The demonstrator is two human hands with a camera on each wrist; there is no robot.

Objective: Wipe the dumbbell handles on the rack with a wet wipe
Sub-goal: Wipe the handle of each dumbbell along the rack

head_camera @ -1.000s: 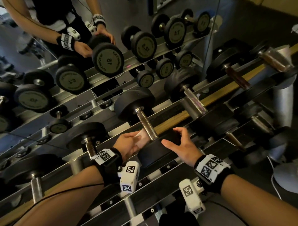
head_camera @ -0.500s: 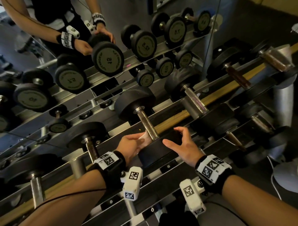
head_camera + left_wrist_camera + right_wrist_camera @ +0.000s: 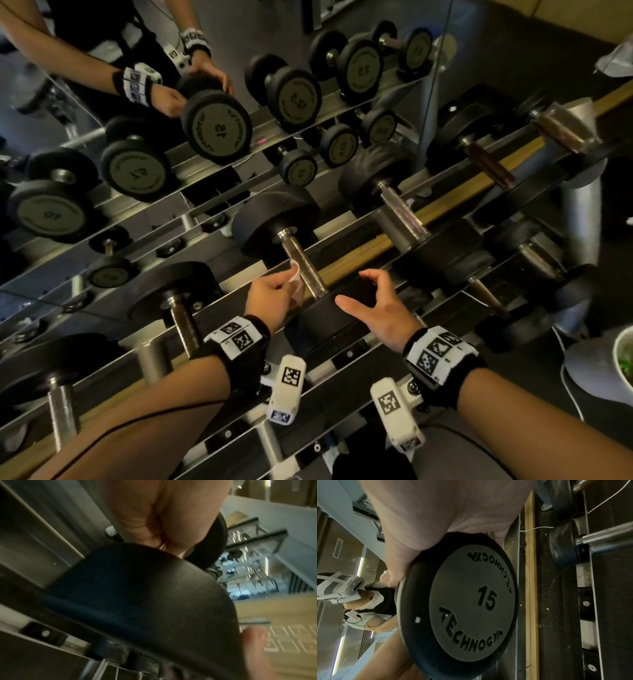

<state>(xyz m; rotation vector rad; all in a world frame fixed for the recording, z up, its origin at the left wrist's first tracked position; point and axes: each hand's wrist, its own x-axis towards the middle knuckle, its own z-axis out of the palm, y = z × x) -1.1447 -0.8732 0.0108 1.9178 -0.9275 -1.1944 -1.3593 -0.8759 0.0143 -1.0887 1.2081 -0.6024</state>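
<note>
left grip (image 3: 270, 296) pinches wet wipe (image 3: 296, 278) against dumbbell handle (image 3: 305, 267), at its 9 o'clock | right grip (image 3: 378, 308) fingers spread, cupping near weight head (image 3: 322, 322) marked 15

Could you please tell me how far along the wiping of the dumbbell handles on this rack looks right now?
In hand: the left hand pinches the wet wipe against the 15 dumbbell's handle, while the right hand steadies its near head. Done: nothing shows which handles are already clean. Possibly left: the handle to the left and the handle to the right, both untouched now.
</note>
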